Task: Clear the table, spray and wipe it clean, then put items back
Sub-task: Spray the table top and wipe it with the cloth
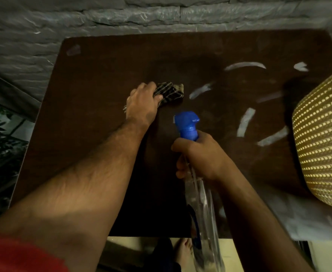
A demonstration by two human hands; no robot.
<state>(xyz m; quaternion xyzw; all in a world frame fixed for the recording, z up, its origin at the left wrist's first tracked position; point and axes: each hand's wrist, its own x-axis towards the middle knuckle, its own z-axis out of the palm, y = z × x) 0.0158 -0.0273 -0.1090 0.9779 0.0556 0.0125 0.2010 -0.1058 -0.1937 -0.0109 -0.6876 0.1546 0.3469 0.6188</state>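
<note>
— What can't you make out?
— My left hand [141,103] covers much of the checked cloth [171,91], so I can't tell its full shape. My right hand [198,158] hides the spray bottle [202,209] neck and trigger.
— Anything cropped?
— The bottle's base leaves the bottom edge; the woven basket [322,138] is cut at right.

Dark brown counter [102,134] streaked with pale white smears [244,122]. Cloth [170,91] checked black and tan. Spray bottle [202,203] clear, head bright blue. Woven basket [324,138] golden cream. Sleeve [14,256] red.
</note>
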